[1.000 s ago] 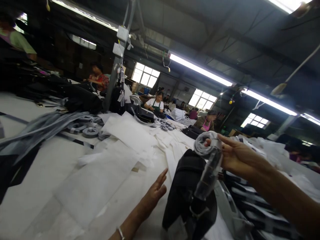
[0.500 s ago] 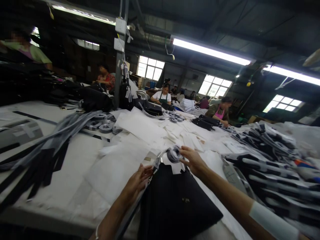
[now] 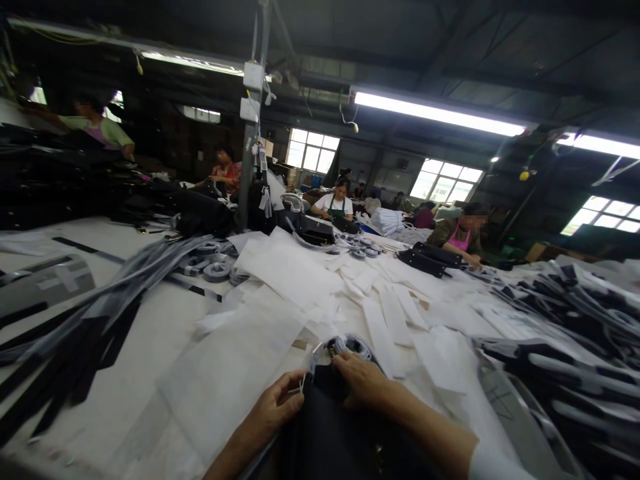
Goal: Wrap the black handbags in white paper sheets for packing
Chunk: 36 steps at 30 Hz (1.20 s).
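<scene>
A black bag [image 3: 333, 427] stands close in front of me, with a little gold-coloured metal on its front. At its upper left corner, my left hand [image 3: 273, 407] has thumb and fingers closed, and a thin pale strip [image 3: 302, 385] shows at the fingertips. My right hand [image 3: 367, 383] reaches over the bag's top, fingers bent and pressed onto it beside small metal fittings; the fingertips are partly hidden. Just behind these fingers lies a coil of grey-wrapped strap [image 3: 356, 345]. A plastic-wrapped handle or strap [image 3: 315, 357] curves up from the bag's left corner.
White paper sheets [image 3: 290, 267] spread over the table. To the left lie black straps [image 3: 95, 340] in grey film and strap coils [image 3: 217, 268]. Stacked wrapped black pieces [image 3: 565, 373] fill the right side. A post [image 3: 246, 173] rises behind; several people work beyond.
My right hand has moved from the strap coil down onto the bag's top. The left hand's fingers, spread before, have closed at the bag's corner. The bag sits lower in view.
</scene>
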Available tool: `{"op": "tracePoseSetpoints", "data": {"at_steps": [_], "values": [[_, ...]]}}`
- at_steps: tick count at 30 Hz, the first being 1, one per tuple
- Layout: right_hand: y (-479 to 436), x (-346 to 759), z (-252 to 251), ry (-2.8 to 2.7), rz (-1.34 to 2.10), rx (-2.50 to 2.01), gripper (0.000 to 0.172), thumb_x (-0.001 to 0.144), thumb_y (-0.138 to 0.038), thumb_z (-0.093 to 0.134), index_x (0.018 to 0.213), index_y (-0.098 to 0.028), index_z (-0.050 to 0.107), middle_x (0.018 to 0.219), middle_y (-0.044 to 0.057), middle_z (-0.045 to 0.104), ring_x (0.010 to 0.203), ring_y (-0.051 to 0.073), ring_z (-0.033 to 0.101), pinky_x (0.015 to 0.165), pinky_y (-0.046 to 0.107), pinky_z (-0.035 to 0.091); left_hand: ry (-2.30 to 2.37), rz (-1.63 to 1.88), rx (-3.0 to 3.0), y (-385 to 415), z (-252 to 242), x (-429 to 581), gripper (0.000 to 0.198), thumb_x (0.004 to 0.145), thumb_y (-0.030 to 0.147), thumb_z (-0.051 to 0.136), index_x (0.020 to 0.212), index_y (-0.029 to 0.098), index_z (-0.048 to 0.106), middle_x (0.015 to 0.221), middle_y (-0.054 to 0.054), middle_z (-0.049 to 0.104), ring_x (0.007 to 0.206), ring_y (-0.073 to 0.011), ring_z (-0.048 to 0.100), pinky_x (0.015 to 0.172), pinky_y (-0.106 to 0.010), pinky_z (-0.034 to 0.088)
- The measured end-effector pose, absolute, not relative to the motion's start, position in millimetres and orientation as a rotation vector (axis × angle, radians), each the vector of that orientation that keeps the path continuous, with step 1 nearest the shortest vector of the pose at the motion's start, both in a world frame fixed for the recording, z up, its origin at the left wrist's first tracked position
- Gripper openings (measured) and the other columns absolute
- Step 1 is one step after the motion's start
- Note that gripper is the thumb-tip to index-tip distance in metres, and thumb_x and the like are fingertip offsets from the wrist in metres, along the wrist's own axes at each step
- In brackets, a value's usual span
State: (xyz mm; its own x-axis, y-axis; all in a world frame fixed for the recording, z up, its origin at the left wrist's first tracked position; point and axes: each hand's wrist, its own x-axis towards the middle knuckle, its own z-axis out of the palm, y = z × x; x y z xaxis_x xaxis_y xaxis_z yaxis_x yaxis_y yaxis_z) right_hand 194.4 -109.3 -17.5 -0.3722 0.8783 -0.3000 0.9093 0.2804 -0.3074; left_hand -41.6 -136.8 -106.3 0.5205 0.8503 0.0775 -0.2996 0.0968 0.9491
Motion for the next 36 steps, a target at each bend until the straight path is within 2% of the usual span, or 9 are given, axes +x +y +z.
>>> {"op": "tracePoseSetpoints", "data": {"at_steps": [3, 6, 8, 11, 14, 18, 24, 30, 36], "values": [[-113.1, 193.2, -16.5, 2.465, -0.722, 1.775, 0.054, 0.061, -0.014, 0.074, 0.112, -0.020, 0.062, 0.126, 0.011, 0.058, 0.116, 0.031, 0.054, 0.098, 0.042, 0.042, 0.625, 0.934, 1.185, -139.2, -102.0, -42.4, 0.068, 0.078, 0.063, 0.073, 0.128, 0.018, 0.062, 0.126, -0.014, 0.066, 0.119, -0.0342, 0.060, 0.106, -0.045, 0.042], [-112.3, 199.5, -8.3, 2.359, -1.006, 1.705, 0.026, 0.077, -0.026, 0.068, 0.102, -0.020, 0.069, 0.101, 0.004, 0.068, 0.094, 0.023, 0.063, 0.083, 0.032, 0.049, 0.642, 0.898, 1.164, -142.0, -96.5, -42.8, 0.067, 0.080, 0.061, 0.073, 0.130, 0.018, 0.060, 0.123, -0.013, 0.068, 0.116, -0.0329, 0.062, 0.104, -0.043, 0.044], [-108.0, 204.8, -2.4, 2.274, -1.190, 1.594, 0.021, 0.084, -0.031, 0.064, 0.101, -0.023, 0.073, 0.090, -0.001, 0.069, 0.079, 0.016, 0.064, 0.071, 0.026, 0.050, 0.651, 0.884, 1.147, -143.4, -94.2, -41.8, 0.067, 0.079, 0.060, 0.074, 0.130, 0.018, 0.059, 0.122, -0.013, 0.068, 0.113, -0.0323, 0.063, 0.102, -0.043, 0.045], [-99.9, 205.1, -0.3, 2.034, -1.444, 1.405, 0.030, 0.077, -0.025, 0.067, 0.107, -0.026, 0.073, 0.087, -0.004, 0.067, 0.063, 0.011, 0.059, 0.057, 0.021, 0.050, 0.668, 0.874, 1.106, -145.7, -94.0, -36.9, 0.067, 0.077, 0.059, 0.077, 0.127, 0.018, 0.059, 0.114, -0.012, 0.071, 0.106, -0.0313, 0.067, 0.097, -0.042, 0.047], [-95.5, 194.6, -7.5, 1.867, -1.525, 1.252, 0.038, 0.068, -0.016, 0.071, 0.105, -0.026, 0.073, 0.080, -0.006, 0.064, 0.059, 0.010, 0.057, 0.052, 0.018, 0.048, 0.670, 0.862, 1.054, -149.5, -94.1, -29.6, 0.063, 0.072, 0.059, 0.080, 0.116, 0.017, 0.063, 0.101, -0.011, 0.073, 0.098, -0.0309, 0.068, 0.091, -0.041, 0.048], [-97.4, 183.1, -17.5, 1.872, -1.454, 1.200, 0.025, 0.065, -0.015, 0.076, 0.087, -0.029, 0.075, 0.064, -0.010, 0.059, 0.054, 0.010, 0.054, 0.049, 0.016, 0.044, 0.672, 0.860, 1.097, -154.3, -90.4, -24.2, 0.059, 0.066, 0.058, 0.083, 0.106, 0.018, 0.067, 0.101, -0.011, 0.072, 0.097, -0.0314, 0.067, 0.088, -0.041, 0.049], [-98.7, 202.5, 0.7, 2.062, -1.347, 1.297, 0.023, 0.065, -0.011, 0.074, 0.085, -0.023, 0.075, 0.067, -0.010, 0.063, 0.059, 0.008, 0.058, 0.053, 0.013, 0.043, 0.680, 0.832, 1.063, -153.8, -88.3, -25.9, 0.059, 0.067, 0.052, 0.083, 0.113, 0.019, 0.066, 0.099, -0.010, 0.073, 0.097, -0.0323, 0.068, 0.089, -0.042, 0.049], [-57.3, 248.3, 76.7, 2.364, -1.596, 1.643, 0.024, 0.062, -0.023, 0.080, 0.084, -0.016, 0.073, 0.070, -0.002, 0.069, 0.062, 0.014, 0.063, 0.055, 0.020, 0.050, 0.643, 0.810, 0.967, -157.4, -77.8, -22.5, 0.053, 0.069, 0.044, 0.085, 0.110, 0.018, 0.066, 0.094, -0.009, 0.074, 0.092, -0.0299, 0.069, 0.083, -0.037, 0.049], [-14.8, 308.3, 127.6, 2.671, -1.482, 2.926, 0.026, 0.073, -0.031, 0.075, 0.094, -0.017, 0.068, 0.093, 0.005, 0.068, 0.082, 0.016, 0.065, 0.071, 0.028, 0.058, 0.618, 0.827, 0.916, -158.8, -77.4, -22.5, 0.051, 0.075, 0.046, 0.082, 0.112, 0.016, 0.064, 0.092, -0.008, 0.074, 0.087, -0.0267, 0.070, 0.079, -0.034, 0.049]]}}
